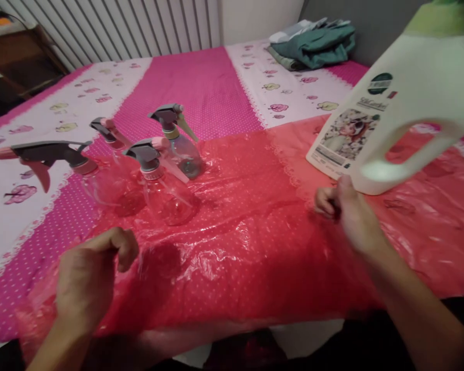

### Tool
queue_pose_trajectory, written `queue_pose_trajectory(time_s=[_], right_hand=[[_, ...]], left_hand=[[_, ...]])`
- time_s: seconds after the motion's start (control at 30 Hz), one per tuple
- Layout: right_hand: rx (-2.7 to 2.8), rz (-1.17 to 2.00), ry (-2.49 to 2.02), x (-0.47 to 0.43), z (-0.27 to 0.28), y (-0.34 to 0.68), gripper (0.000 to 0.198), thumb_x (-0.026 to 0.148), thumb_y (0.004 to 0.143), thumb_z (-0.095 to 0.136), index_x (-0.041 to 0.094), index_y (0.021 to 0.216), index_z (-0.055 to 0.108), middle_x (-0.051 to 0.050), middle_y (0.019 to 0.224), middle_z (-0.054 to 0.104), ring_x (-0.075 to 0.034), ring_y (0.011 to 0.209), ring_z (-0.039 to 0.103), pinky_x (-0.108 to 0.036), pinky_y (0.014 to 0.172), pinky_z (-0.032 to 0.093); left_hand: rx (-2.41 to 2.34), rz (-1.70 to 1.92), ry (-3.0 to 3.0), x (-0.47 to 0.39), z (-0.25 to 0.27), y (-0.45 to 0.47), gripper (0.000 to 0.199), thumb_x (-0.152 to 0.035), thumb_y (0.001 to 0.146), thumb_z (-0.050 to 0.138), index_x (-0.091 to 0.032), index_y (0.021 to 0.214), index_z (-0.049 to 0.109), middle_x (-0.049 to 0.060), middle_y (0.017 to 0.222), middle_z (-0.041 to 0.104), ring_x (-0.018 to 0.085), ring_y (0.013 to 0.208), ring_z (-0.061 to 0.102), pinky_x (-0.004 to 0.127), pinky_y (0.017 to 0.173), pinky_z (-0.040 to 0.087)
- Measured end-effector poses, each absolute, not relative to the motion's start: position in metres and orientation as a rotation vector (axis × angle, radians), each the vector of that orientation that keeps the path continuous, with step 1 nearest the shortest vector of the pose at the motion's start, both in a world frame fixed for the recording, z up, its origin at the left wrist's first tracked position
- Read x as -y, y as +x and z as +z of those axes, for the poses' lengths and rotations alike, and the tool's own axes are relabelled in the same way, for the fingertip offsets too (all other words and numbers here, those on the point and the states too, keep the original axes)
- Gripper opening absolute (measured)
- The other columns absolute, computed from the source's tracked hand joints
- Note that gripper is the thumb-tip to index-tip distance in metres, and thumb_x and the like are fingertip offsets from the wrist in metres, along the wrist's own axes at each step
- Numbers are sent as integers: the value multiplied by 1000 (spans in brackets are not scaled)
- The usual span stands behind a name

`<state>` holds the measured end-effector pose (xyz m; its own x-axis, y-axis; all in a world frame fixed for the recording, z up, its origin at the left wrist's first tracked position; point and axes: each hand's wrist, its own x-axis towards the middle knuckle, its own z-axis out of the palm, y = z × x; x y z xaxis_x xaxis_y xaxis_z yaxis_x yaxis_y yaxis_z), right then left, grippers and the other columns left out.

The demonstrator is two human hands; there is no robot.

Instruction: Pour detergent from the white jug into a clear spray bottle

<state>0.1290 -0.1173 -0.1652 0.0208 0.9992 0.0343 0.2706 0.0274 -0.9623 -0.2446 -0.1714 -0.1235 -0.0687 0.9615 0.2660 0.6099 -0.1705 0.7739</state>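
Note:
My left hand (95, 270) is loosely curled above the red plastic sheet (232, 278), with no object visible in it. Just beyond it stand several clear spray bottles with grey-and-pink trigger heads. The nearest is a clear spray bottle (170, 198); to its left another spray bottle (104, 180) points its nozzle left. Behind them are a pink-tinted spray bottle (116, 139) and a bluish spray bottle (183, 154). On the right, my right hand (353, 214) is curled with its thumb up, seemingly holding nothing. A large white detergent jug (402, 108) with a green cap stands just past it.
The plastic lies over a bed with a pink and white patterned sheet (193, 77). Folded clothes (313, 44) rest at the far right. A slatted white panel (139, 26) rises behind the bed, and a brown wooden piece of furniture (15, 51) is at far left.

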Motion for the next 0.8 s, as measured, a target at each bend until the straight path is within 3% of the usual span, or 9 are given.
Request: queue_pose_trajectory(time_s=[0.07,0.13,0.17,0.23,0.4,0.6,0.8], right_hand=[[1351,1157,-1275,113,-140,102,78,93,90,18,22,56,26,3,52,19,-10,48,14,-31,49,13],[1388,1175,-1171,111,-111,76,82,98,84,13,22,57,24,4,53,15,-9,47,11,-31,46,10],[1412,1173,-1157,111,-95,65,83,100,82,13,21,57,22,3,53,15,-9,47,14,-31,45,10],[1416,1144,-1173,114,-68,50,85,102,79,12,21,57,22,1,53,20,-9,46,19,-33,43,9],[1401,1081,-1106,125,-42,46,82,99,82,2,21,61,18,0,51,21,-9,43,23,-32,41,13],[1461,1157,-1054,128,-52,56,87,103,74,2,20,58,20,1,52,19,-10,46,22,-34,44,12],[1467,1108,-1053,126,-39,65,87,99,78,-4,20,54,22,-1,50,21,-10,44,23,-32,43,14]], left_hand=[[-1387,1139,1579,159,-100,-197,80,-92,91,31,-22,53,33,-1,49,27,15,47,30,33,44,28],[-1091,1163,1508,139,-76,-153,83,-93,89,33,-22,49,21,-4,46,15,10,41,18,30,39,17],[-997,1126,1454,128,-65,-136,82,-91,91,35,-22,49,21,-5,48,14,9,41,16,28,39,14],[-968,1106,1379,111,-44,-111,80,-85,98,22,-23,48,23,-5,49,15,7,39,15,26,39,11],[-1012,1184,1473,111,-10,-91,79,-63,108,-1,-20,47,22,-3,48,16,3,35,21,20,46,16],[-1108,1231,1529,119,-7,-99,77,-56,112,5,-19,47,22,-4,48,15,1,36,23,18,50,12],[-1085,1313,1557,115,-9,-106,75,-60,112,15,-22,48,21,-4,48,14,5,36,13,26,38,8]])
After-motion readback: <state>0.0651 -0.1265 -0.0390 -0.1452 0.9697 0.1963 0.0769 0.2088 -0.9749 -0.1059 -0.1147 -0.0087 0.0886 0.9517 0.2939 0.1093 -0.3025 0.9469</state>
